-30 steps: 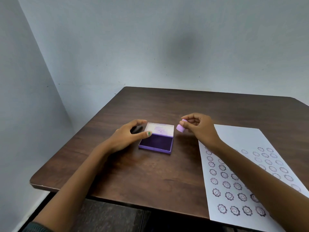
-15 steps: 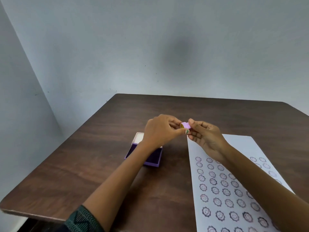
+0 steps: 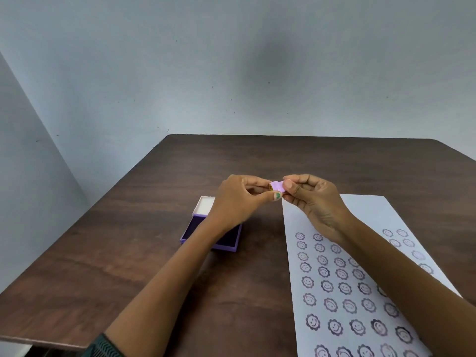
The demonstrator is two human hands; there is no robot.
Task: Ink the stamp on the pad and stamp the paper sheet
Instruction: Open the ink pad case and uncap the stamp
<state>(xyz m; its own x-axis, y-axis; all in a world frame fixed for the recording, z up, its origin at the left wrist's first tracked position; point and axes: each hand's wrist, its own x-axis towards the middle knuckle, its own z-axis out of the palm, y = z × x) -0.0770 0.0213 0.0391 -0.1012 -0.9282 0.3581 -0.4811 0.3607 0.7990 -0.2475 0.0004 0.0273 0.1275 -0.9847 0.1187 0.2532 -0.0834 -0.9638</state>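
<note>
A small lilac stamp is held in the air between both hands, above the table's middle. My left hand pinches its left end with thumb and fingers. My right hand pinches its right end. Below my left wrist lies the purple ink pad, lid open, partly hidden by my forearm. A white paper sheet lies on the right, covered with several rows of purple smiley-flower prints.
The dark wooden table stands in a corner of pale grey walls. Its left edge and near-left edge are in view. My right forearm crosses over the sheet.
My left hand left the ink pad and came up to the stamp, which both hands now hold. The camera view shifted left and down slightly.
</note>
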